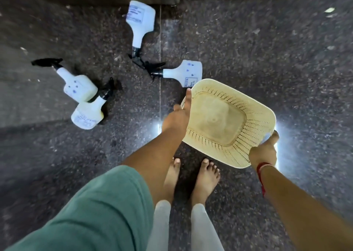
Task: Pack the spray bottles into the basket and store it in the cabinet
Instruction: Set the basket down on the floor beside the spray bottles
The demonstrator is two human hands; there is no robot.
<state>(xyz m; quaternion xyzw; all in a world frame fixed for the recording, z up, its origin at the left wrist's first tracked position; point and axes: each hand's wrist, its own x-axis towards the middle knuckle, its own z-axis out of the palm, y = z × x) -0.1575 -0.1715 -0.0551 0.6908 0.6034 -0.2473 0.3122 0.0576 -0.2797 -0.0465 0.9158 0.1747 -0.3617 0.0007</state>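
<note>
four white spray bottles lie on their sides on the dark stone floor. my left hand and right hand each clamp the rim of the empty cream basket, above my bare feet.

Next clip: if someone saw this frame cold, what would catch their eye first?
Probably the cream perforated basket, empty and held above the dark speckled floor by the left hand and right hand on opposite rims. Next, four white spray bottles with black triggers lie on their sides to the left, one pair touching. Bare feet stand just below the basket.
</note>
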